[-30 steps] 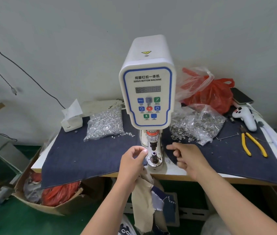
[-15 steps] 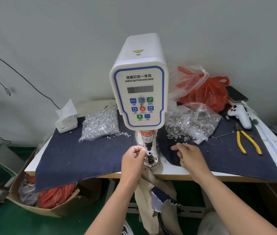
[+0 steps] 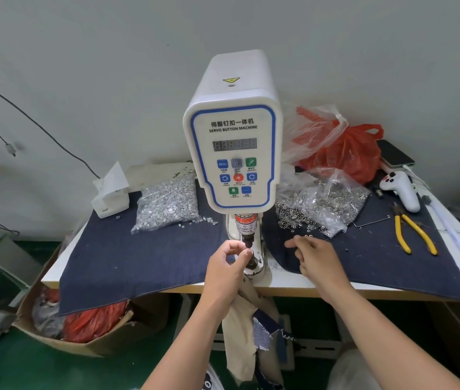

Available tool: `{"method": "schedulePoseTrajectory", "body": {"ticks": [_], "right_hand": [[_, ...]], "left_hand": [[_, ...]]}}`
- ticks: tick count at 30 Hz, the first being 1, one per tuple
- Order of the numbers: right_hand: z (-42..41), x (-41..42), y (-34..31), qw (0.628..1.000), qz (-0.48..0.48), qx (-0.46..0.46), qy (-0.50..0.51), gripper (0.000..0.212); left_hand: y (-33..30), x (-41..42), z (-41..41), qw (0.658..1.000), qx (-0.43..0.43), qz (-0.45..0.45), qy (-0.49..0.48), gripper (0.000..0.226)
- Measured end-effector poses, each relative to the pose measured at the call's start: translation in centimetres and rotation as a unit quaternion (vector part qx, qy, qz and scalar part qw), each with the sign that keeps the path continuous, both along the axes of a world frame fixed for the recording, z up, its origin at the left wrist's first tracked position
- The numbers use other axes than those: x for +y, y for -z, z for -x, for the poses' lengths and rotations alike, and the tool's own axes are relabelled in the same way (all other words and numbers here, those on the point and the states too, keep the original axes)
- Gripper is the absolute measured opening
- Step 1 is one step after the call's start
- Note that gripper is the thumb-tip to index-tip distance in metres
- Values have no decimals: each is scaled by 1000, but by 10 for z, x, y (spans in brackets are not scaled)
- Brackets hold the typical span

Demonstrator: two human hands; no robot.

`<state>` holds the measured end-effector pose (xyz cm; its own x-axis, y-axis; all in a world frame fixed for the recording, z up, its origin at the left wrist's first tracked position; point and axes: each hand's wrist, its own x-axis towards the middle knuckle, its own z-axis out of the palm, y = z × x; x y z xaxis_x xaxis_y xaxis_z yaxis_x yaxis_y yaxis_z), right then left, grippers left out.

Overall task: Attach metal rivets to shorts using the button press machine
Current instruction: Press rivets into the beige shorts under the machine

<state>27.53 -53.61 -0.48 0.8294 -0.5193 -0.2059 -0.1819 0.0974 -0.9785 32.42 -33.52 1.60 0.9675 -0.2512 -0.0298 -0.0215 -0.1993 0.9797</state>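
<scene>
Rivets, press and shorts at my bench

The white servo button machine (image 3: 233,153) stands upright mid-table, its dark punch tip (image 3: 248,244) pointing down over the lower die (image 3: 254,263). A clear bag of silver rivet caps (image 3: 167,204) lies to its left, a few spilled beside it; a torn bag of ring-shaped rivet parts (image 3: 321,206) lies to its right, many loose on the dark cloth. The beige shorts (image 3: 243,319) hang off the table edge under the die.

Pale grey wall (image 3: 110,66), green floor (image 3: 12,367), white table (image 3: 288,281)
</scene>
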Motion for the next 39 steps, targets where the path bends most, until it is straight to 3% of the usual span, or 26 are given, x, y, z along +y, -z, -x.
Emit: {"method": "schedulePoseTrajectory", "body": {"ticks": [7,15,20,23,25,28,31,33,36,38,39], "right_hand": [[1,0,0,1000,-13,-8,-2,31],[0,-1,2,1000,-2,-6,-3,31],[2,0,0,1000,4,-14,-6,31],[4,2,-4,1000,11,-10,-11,31],[10,8,-11,1000,18,-16,-18,29],[29,29,-27,987,113,-71,-93,19],[45,54,-36,927,205,-45,-312,19],[49,62,-38,883,250,2,-397,24],[49,56,-46,896,244,-26,-369,8],[48,46,-51,903,259,-64,-338,6],[47,43,-52,904,251,-78,-338,9]], "left_hand": [[0,-1,2,1000,-19,0,1,9],[-8,1,3,999,50,16,-7,15],[-14,13,5,966,199,155,-53,14],[-14,25,6,946,218,237,-45,32],[-16,32,10,935,217,279,-22,29],[-26,38,19,914,230,332,37,13],[-36,39,24,894,231,366,114,15],[-41,38,25,893,225,363,144,16],[-46,40,23,905,206,344,144,12],[-49,45,20,940,169,265,130,15],[-49,49,18,967,122,178,132,19]]}}
